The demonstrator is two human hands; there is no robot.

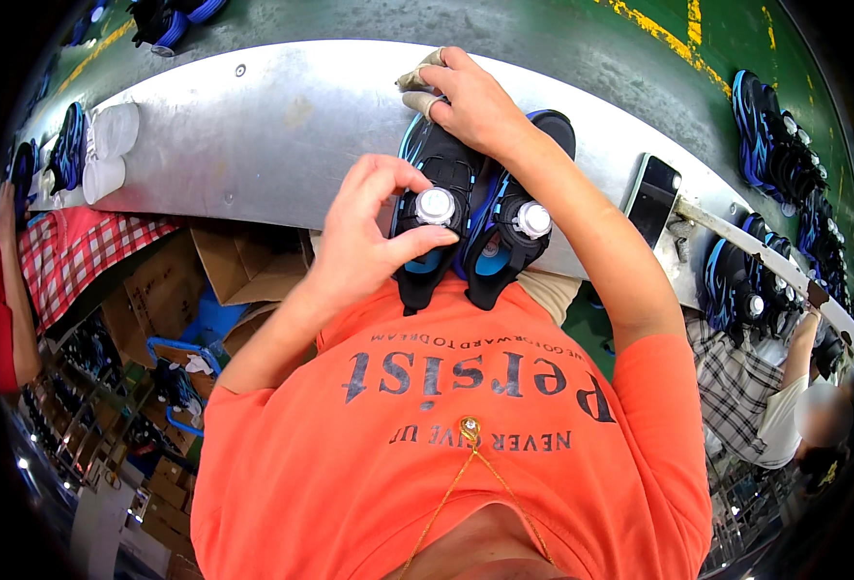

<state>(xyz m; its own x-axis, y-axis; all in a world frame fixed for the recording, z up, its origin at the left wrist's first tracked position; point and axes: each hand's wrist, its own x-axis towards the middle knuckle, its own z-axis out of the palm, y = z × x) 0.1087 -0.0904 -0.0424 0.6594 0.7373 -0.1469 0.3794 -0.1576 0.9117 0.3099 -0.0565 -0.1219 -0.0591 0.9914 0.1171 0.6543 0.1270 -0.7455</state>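
Observation:
A pair of black sports shoes with blue trim lies on the metal bench in front of me, toes pointing away. My left hand [364, 217] has its thumb and index finger around the silver dial [435, 206] on the left shoe [446, 159]. Beyond that shoe's toe, my right hand [471, 101] reaches over with fingers apart and slightly bent. Beige covers sit on several of its fingertips, and nothing shows between them. Beneath my right forearm, the right shoe [551, 126] is partly hidden; its own silver dial [533, 220] is visible near the ankle opening.
The metal bench [253, 126] curves across the view. At its left lie white shoe-shaped pieces [111, 145]; a phone [653, 198] lies at the right. More shoes [761, 130] stand beyond. Cardboard boxes [243, 266] are below the bench. Other people work at both sides.

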